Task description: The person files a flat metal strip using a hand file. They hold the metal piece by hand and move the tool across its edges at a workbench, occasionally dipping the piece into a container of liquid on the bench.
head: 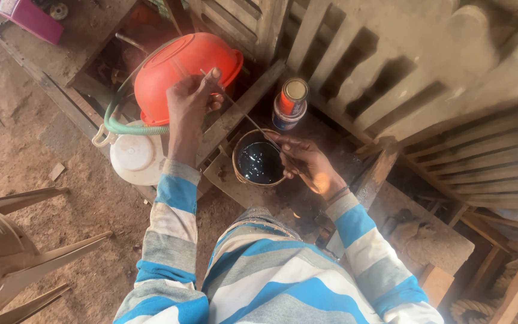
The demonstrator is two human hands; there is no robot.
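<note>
The left hand (190, 99) is raised at about eleven o'clock from the can (259, 159), its thumb and fingers pinched closed on the upper end of a thin stick (238, 109). The stick slants down toward four o'clock, and its lower end reaches the rim of the can on the far side. The can sits near the middle of the view, open at the top, rusty round the edge and filled with a glossy black liquid (paint or oil, I cannot tell which). The right hand (307, 163) lies just at three o'clock of the can, fingers curled round its side and touching the rim; its fingertips also meet the low end of the stick, though how firmly they grip it is not clear.

At twelve o'clock from the can stands a small tin (290, 103) with a red and blue label and a pale lid. At ten o'clock an orange bowl (182, 73) lies tipped over, with a green hose (128, 127) curving beneath it and a white jug (134, 157) below that. A wooden slatted frame (415, 72) fills the upper right, and a plastic chair (13, 246) lies at eight o'clock.
</note>
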